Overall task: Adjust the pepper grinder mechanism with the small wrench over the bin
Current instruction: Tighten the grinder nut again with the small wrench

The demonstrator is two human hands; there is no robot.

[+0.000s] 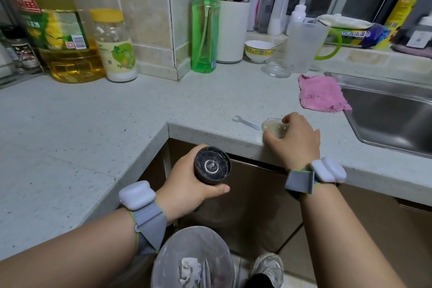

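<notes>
The left hand [187,184] gripped the dark pepper grinder [212,164] with its mechanism end upturned, held above the bin [163,262], probably so spilled grit would drop in. The right hand [293,140] curled round a small clear cap [273,127] on the counter edge [210,133], just beside the untouched small wrench [245,122].

Readable marks, as we find them:
- Oil bottle [58,21]: red label band, white characters, last one "鱼"; the rest we cannot read.
- Yellow-lidded jar [115,46]: green label, "老山".
- Wipes pack [350,35]: yellow characters, too blurred to read.
</notes>
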